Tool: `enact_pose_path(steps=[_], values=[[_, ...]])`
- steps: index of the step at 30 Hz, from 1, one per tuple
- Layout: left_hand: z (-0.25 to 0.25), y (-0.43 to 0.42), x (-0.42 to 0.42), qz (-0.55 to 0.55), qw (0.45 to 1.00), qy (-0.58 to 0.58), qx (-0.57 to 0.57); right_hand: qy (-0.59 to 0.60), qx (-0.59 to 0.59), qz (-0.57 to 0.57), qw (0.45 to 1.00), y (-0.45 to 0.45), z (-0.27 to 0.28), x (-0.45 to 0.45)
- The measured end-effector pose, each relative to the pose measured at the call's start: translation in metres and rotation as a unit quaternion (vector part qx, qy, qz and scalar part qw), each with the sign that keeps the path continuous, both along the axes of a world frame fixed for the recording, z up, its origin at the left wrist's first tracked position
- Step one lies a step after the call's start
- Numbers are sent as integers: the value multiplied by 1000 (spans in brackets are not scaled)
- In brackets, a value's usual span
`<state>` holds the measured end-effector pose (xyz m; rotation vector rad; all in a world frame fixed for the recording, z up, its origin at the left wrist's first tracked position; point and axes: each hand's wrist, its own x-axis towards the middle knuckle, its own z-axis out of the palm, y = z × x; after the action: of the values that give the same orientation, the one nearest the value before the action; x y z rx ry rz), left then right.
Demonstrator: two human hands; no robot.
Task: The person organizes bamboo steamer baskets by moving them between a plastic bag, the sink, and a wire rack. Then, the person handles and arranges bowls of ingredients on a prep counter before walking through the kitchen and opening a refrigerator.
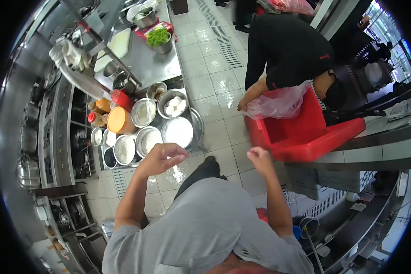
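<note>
My left hand [165, 159] is in the air beside the front edge of the seasoning station, nearest to a steel bowl of white powder [177, 131]. Its fingers are bent, the thumb stands apart from them, and nothing is in it. My right hand [261, 160] is raised over the tiled floor, close to the near corner of a red plastic bin [301, 150]. Its fingers are curled in, and I see nothing held there. More bowls of white powder, one of them a steel bowl [124, 150], and a bowl of eggs [174, 106] stand beyond my left hand.
A co-worker in black [290, 50] bends over the bin with a clear plastic bag [278, 104]. An orange-lidded tub [119, 120] and sauce bottles [96, 119] stand on the left. Farther back, a steel counter [155, 66] holds a pot of lettuce [160, 40]. Floor tiles look wet.
</note>
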<state>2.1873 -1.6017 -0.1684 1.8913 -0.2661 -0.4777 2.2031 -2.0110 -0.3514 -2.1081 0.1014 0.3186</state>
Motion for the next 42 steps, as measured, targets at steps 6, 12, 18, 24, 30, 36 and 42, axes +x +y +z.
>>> enact_pose_path(steps=[6, 12, 18, 24, 30, 36, 42], values=[[-31, -1, 40, 86, 993, 38, -67, -51, -21, 107, 993, 27, 62, 143], [-78, 3, 116, 187, 975, 34, -119, -307, -344, 263, 847, -2, 62, 323], [-47, -6, 188, 238, 970, 8, -50, -324, -536, 418, 658, -82, 57, 435], [-27, -20, 238, 311, 935, -20, -170, 44, -608, 485, 627, -50, 44, 466], [-17, -1, 341, 329, 932, -28, -150, -388, -430, 648, 495, 64, 206, 841], [-29, 41, 497, 310, 937, 4, -160, -522, -534, 406, 527, 110, 197, 1076], [-13, 49, 631, 381, 898, 66, -209, -105, -569, 610, 541, 115, 34, 1125]])
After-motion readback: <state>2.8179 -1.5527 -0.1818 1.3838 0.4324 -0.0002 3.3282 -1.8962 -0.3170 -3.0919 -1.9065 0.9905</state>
